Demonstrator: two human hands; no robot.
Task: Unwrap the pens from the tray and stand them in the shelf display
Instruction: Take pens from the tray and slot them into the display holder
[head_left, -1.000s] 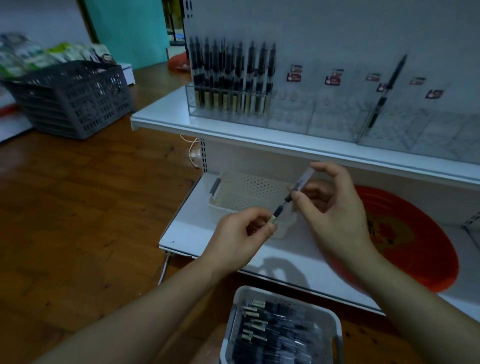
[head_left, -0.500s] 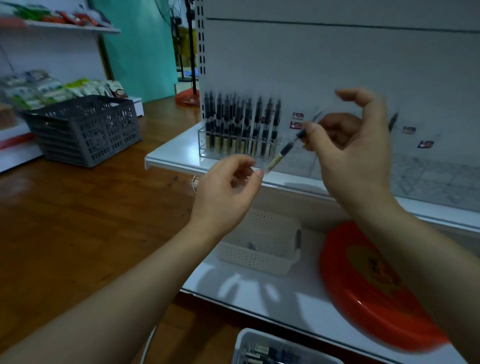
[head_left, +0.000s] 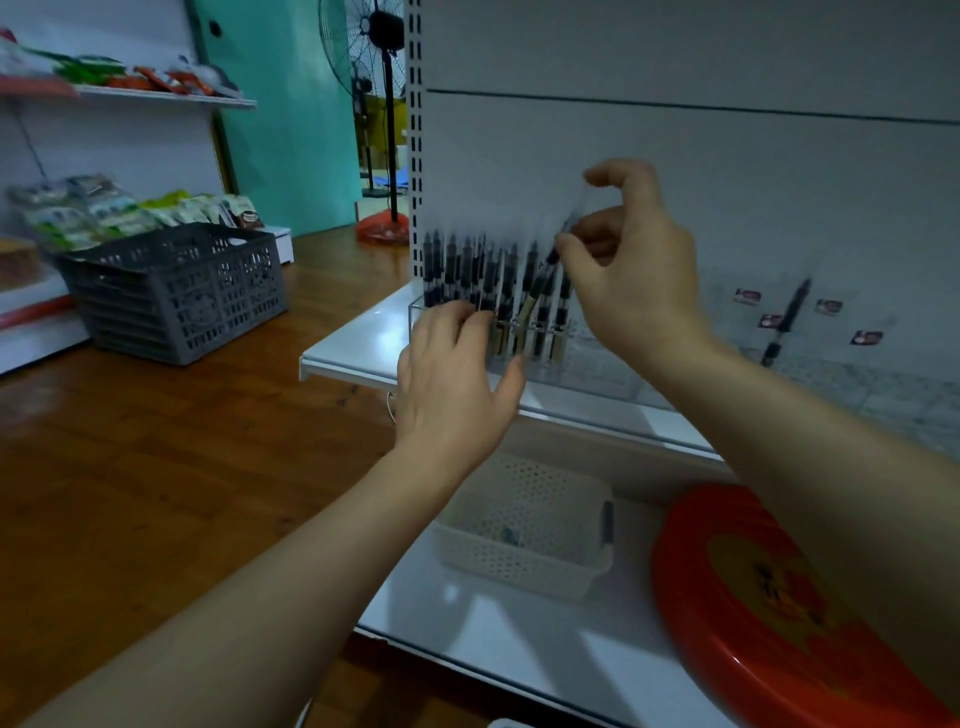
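Observation:
My right hand (head_left: 631, 270) pinches a black pen (head_left: 540, 283) near its top, tilted, with its gold tip down among the pens standing in the clear display rack (head_left: 597, 364) on the upper shelf. Several black pens (head_left: 467, 270) stand in a row at the rack's left end. My left hand (head_left: 457, 379) reaches to the front of that row, fingers loosely spread, touching the rack's front; it holds nothing that I can see. A lone pen (head_left: 784, 322) leans further right in the rack.
On the lower shelf sit a cream perforated basket (head_left: 524, 566) and a red round tray (head_left: 779, 613). A grey crate (head_left: 176, 291) stands on the wooden floor at left. A floor fan (head_left: 384, 104) stands behind.
Both hands rose from the lower shelf to the rack. My left hand let go of the pen's tip; my right hand carried the pen into the row.

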